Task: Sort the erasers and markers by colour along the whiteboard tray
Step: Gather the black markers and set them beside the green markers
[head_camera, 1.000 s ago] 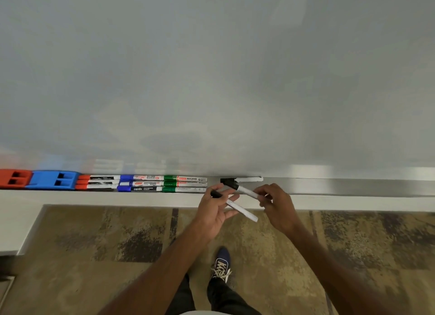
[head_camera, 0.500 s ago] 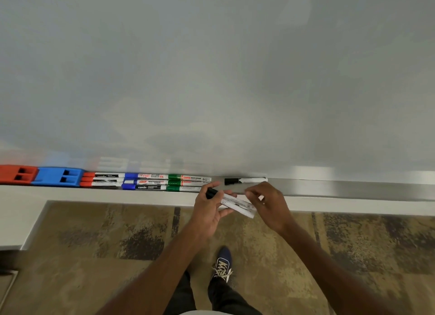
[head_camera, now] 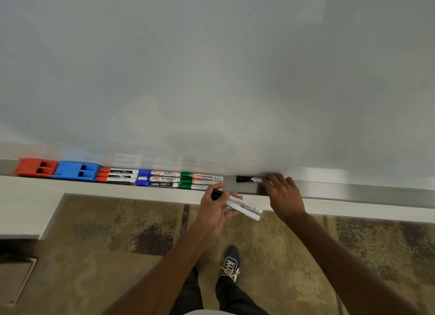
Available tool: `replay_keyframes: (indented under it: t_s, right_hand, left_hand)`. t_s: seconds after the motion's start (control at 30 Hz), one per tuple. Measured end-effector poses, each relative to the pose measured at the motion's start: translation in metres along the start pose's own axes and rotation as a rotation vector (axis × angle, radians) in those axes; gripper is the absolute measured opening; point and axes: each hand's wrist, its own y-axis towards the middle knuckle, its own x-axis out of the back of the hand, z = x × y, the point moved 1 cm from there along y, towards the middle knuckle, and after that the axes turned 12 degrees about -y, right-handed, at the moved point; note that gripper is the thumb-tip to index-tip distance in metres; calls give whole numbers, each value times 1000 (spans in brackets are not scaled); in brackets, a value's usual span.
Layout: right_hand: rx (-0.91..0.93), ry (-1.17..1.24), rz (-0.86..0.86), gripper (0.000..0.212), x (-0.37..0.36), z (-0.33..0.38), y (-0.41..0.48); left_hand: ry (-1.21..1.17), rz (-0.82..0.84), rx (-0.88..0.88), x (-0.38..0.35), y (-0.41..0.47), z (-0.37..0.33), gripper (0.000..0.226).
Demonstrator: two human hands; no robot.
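Observation:
Along the metal whiteboard tray (head_camera: pixel 353 191) lie a red eraser (head_camera: pixel 28 167), a blue eraser (head_camera: pixel 70 171), then red markers (head_camera: pixel 115 175), blue markers (head_camera: pixel 155 178) and green markers (head_camera: pixel 200 180) in rows. My left hand (head_camera: pixel 215 211) is shut on two black-capped markers (head_camera: pixel 240 204), held just below the tray edge. A third black marker (head_camera: pixel 247 179) lies in the tray to the right of the green ones. My right hand (head_camera: pixel 282 194) rests over that marker's white end, fingertips touching it; the grip itself is hidden.
The whiteboard (head_camera: pixel 211 67) fills the upper view. A white ledge (head_camera: pixel 23 201) runs under the tray. Patterned carpet (head_camera: pixel 117 244) and my shoe (head_camera: pixel 230 265) are below. The tray to the right of my right hand holds nothing visible.
My right hand let go of the marker it held, which now sits with the other in my left hand. The right hand moved up to the black marker in the tray.

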Motion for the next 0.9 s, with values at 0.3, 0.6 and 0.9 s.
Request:
replay_keyframes:
  t_s: [0.3, 0.6, 0.9]
  right_hand:
    - [-4, 64, 20, 46, -5, 4, 8]
    - [-391, 958, 8, 14, 14, 9, -4]
    - [-510, 1749, 264, 13, 20, 33, -29]
  left_hand:
    - [20, 13, 12, 1, -4, 1, 30]
    - [-91, 49, 46, 4, 3, -2, 36]
    - [-137, 91, 16, 4, 4, 0, 50]
